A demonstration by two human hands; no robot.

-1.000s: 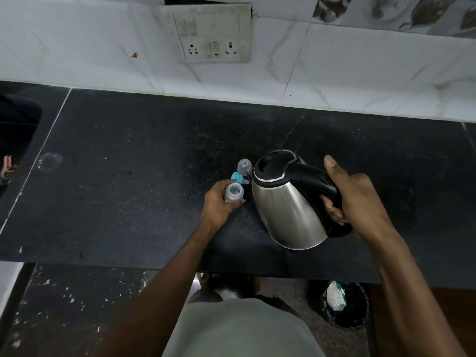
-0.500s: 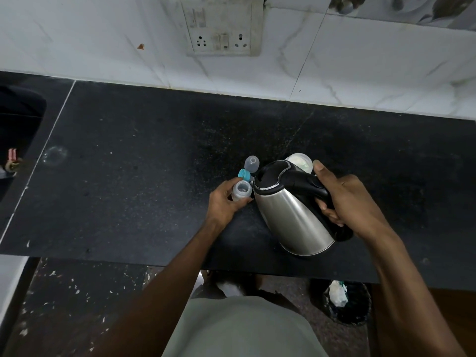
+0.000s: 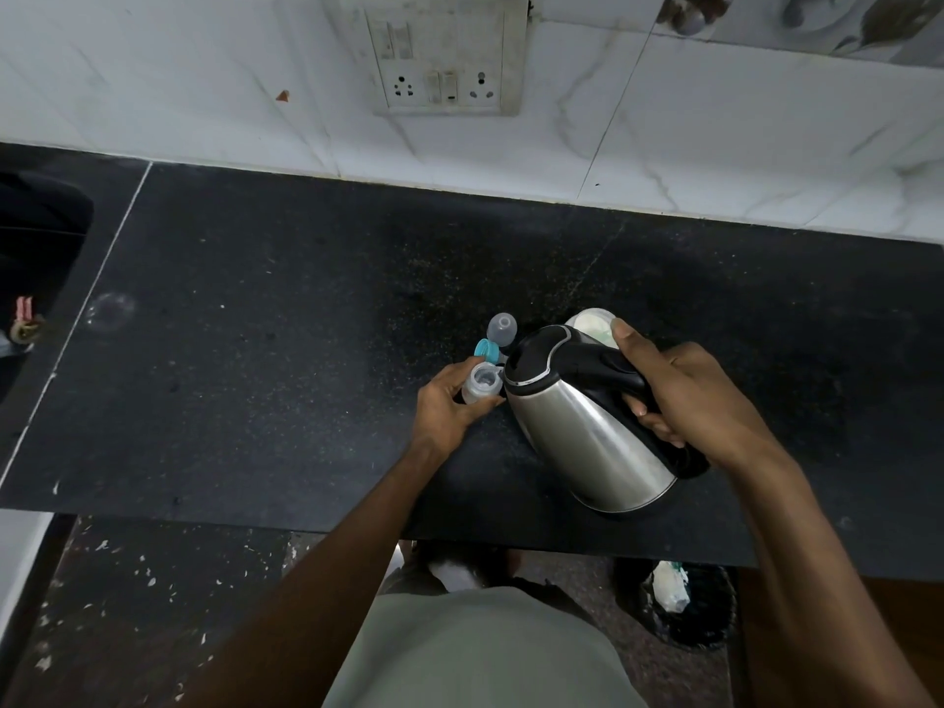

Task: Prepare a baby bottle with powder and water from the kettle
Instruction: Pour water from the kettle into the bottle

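My left hand [image 3: 447,406] grips a small clear baby bottle [image 3: 480,383], uncapped and upright on the black counter [image 3: 255,350]. My right hand [image 3: 684,396] holds the black handle of a steel kettle [image 3: 587,426], which is tilted with its spout against the bottle's mouth. Just behind the bottle lie its blue collar [image 3: 486,349] and a clear dome cap [image 3: 502,329]. A white powder tub [image 3: 592,321] peeks out behind the kettle lid. Any water stream is hidden.
A wall socket panel [image 3: 442,58] sits on the white tiled wall behind. A dark sink [image 3: 36,258] lies at the far left. Below the counter's front edge stands a black waste bin [image 3: 684,605] on the floor.
The kettle has tipped further toward the bottle and its spout has closed in on the bottle's mouth. The powder tub has come into sight behind the kettle. The left hand keeps its grip.
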